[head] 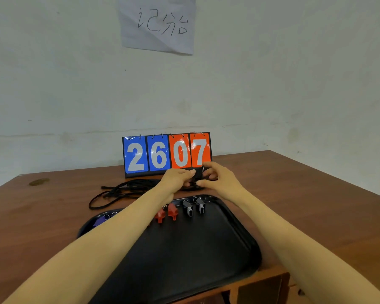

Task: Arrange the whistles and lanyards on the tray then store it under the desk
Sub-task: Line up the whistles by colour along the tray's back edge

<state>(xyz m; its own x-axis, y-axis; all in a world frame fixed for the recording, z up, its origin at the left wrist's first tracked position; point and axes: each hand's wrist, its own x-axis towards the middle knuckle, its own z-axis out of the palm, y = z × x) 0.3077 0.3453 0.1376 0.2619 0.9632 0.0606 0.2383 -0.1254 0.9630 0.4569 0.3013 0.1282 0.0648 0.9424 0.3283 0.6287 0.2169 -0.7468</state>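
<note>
A black tray (pixel 217 244) lies on the brown desk in front of me. Along its far edge sit two black whistles (pixel 193 207), two red whistles (pixel 166 212) and a purple whistle (pixel 99 220), partly hidden by my left forearm. A tangle of black lanyards (pixel 123 190) lies on the desk beyond the tray, to the left. My left hand (pixel 177 179) and my right hand (pixel 217 179) meet above the tray's far edge, both gripping a bundled black lanyard (pixel 198 174) between them.
A flip scoreboard (pixel 167 153) reading 2607 stands at the back of the desk (pixel 294 205), just behind my hands. A paper with handwriting (pixel 158 25) hangs on the wall. The tray's near edge overhangs the front of the desk.
</note>
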